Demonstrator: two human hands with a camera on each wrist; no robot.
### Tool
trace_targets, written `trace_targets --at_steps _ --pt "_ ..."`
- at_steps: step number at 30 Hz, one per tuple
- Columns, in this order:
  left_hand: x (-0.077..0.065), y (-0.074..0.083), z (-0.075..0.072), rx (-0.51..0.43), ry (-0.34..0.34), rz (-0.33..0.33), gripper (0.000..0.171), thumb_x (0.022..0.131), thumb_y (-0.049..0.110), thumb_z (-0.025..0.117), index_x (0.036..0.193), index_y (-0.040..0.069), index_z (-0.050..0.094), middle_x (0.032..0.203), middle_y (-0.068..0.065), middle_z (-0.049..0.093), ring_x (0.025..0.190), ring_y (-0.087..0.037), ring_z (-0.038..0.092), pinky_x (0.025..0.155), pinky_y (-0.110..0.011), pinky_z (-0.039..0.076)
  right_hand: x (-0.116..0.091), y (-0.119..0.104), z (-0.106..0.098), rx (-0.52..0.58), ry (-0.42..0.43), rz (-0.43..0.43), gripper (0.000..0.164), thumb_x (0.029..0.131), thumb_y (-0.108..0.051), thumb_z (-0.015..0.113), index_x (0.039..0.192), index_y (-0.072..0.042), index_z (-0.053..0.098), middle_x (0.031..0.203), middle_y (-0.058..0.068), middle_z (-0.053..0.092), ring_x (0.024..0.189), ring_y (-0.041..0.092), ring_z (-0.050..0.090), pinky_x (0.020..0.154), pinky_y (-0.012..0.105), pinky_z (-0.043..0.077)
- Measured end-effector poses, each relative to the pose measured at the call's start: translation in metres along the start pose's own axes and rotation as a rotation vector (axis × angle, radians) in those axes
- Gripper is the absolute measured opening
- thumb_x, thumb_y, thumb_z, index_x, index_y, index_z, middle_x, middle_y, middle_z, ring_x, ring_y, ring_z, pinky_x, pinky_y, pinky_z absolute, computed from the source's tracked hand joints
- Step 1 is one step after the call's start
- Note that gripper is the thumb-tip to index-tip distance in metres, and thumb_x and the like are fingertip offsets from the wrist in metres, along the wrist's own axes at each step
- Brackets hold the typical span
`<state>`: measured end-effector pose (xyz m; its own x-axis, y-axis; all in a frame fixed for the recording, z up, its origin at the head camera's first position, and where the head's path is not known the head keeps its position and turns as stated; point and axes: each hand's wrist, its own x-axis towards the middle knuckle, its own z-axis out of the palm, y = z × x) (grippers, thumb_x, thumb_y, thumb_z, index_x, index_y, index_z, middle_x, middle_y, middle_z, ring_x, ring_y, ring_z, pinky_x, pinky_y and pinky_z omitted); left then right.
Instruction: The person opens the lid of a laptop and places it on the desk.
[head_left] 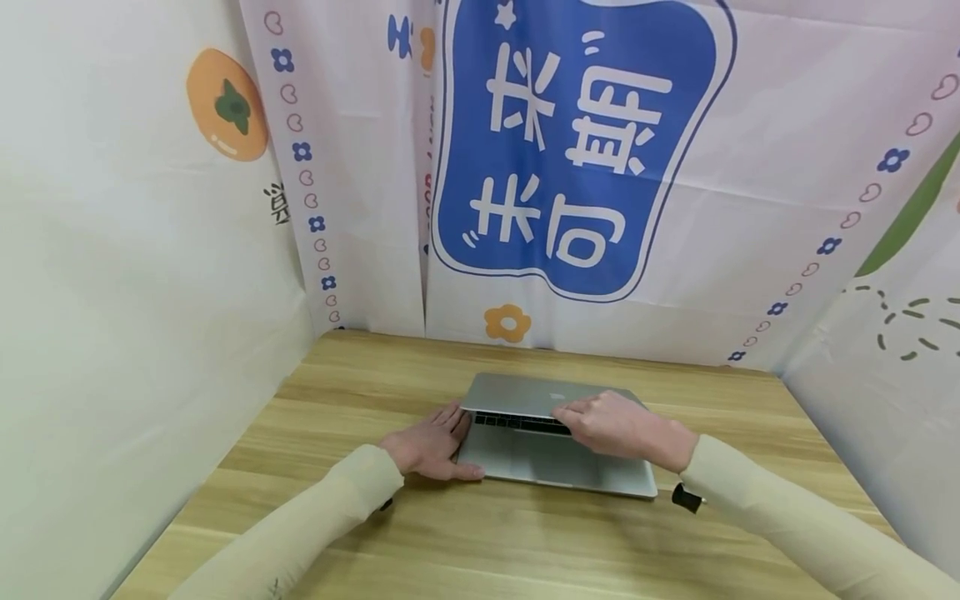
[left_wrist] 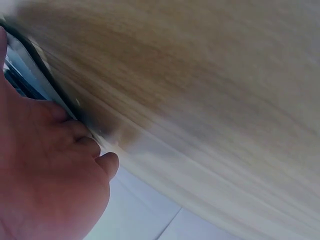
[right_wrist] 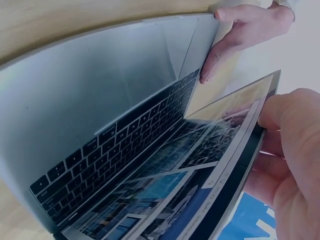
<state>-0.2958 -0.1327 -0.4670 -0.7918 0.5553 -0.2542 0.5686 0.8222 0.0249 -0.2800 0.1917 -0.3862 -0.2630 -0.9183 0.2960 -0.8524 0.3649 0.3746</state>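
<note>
A silver laptop point(head_left: 540, 460) lies on the wooden table with its lid point(head_left: 517, 393) partly raised over the keyboard. My right hand point(head_left: 611, 423) grips the lid's front edge, the thumb on the screen side and the fingers behind. In the right wrist view, the lit screen point(right_wrist: 165, 200) faces the black keyboard point(right_wrist: 125, 135) at a narrow angle. My left hand point(head_left: 431, 446) rests against the base's left side with fingers extended, its thumb by the front left corner. The left wrist view shows the left palm point(left_wrist: 45, 165) beside the laptop's dark edge.
The wooden table point(head_left: 450, 542) spreads around the laptop. Printed cloth point(head_left: 750, 208) hangs behind it, and a white wall covering point(head_left: 112, 333) stands along the left side. A small black object point(head_left: 686, 498) shows beneath the right sleeve.
</note>
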Motion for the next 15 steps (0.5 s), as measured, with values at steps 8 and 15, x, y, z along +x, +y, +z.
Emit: trace_targets --at_steps 8,15 --pt "0.0002 -0.0005 0.0002 -0.014 0.003 0.001 0.111 0.084 0.085 0.034 0.156 0.002 0.018 0.165 -0.016 0.011 0.154 -0.031 0.006 0.125 -0.041 0.018 0.0009 0.0057 -0.0062 0.054 -0.039 0.032 0.029 0.086 -0.004 0.069 0.115 -0.003 0.069 0.099 0.008 0.076 0.072 0.014 0.071 0.050 0.020 0.053" --pt "0.0000 0.0000 0.0003 -0.032 -0.001 0.000 0.108 0.086 0.083 0.035 0.156 0.002 0.018 0.165 -0.016 0.008 0.154 -0.029 0.004 0.125 -0.040 0.018 0.0007 0.0067 -0.0062 0.062 -0.033 0.028 0.031 0.086 -0.004 0.069 0.116 -0.002 0.069 0.105 0.010 0.076 0.081 0.017 0.073 0.051 0.021 0.053"
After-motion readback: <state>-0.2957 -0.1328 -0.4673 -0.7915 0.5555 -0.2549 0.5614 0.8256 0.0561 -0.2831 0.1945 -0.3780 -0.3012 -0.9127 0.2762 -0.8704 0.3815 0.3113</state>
